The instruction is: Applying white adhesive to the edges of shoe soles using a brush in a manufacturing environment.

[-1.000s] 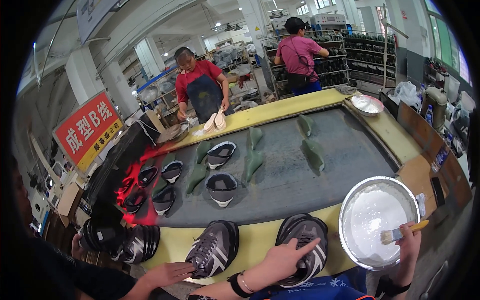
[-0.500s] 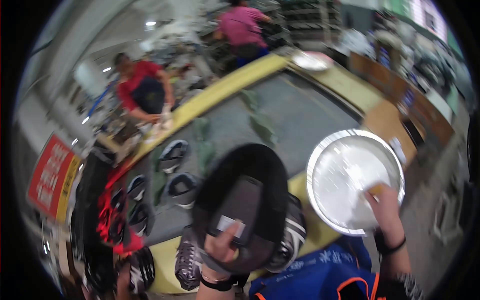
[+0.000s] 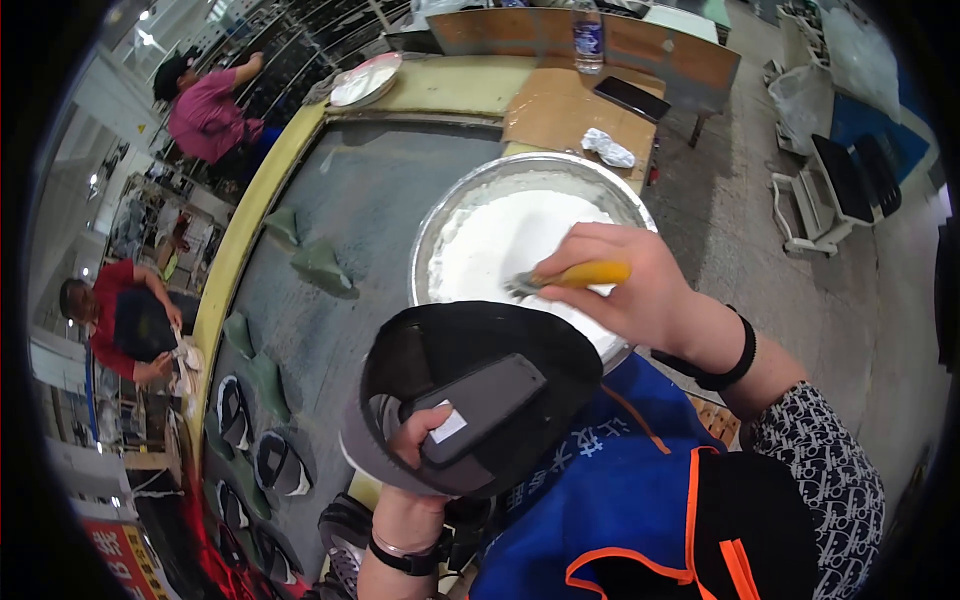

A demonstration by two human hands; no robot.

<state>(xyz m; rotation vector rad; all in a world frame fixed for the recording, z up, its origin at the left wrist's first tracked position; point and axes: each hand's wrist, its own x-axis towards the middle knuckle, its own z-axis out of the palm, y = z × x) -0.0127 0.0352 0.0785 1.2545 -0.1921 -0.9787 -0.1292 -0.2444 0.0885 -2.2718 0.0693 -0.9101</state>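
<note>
The right hand (image 3: pixel 640 285) was positioned above the metal basin (image 3: pixel 425 255), its thumb and fingers pinched on the yellow handle of a brush (image 3: pixel 595 273). The bristles pointed left over the white liquid (image 3: pixel 480 235) in the basin; they appeared to meet its surface, although the fingers and glare limited the view of this point. The left hand (image 3: pixel 410 440) gripped a dark shoe upper (image 3: pixel 470 400) at the near left of the basin, overlapping the basin's near rim in this view. The open side of the shoe upper faced the camera; the left thumb pressed on the tongue at the edge of a white label (image 3: pixel 449 423), and the other fingers were hidden. To the left of the basin lay a dark grey work surface (image 3: pixel 385 180) carrying green shoe forms (image 3: pixel 322 265) and, farther left, smaller dark uppers (image 3: pixel 282 463). Just beyond the basin, a cardboard sheet (image 3: pixel 545 110) supported a crumpled white wad (image 3: pixel 608 148) and a black phone (image 3: pixel 632 99). A shallow bowl (image 3: pixel 365 82) stood well beyond the basin, toward the left.
</note>
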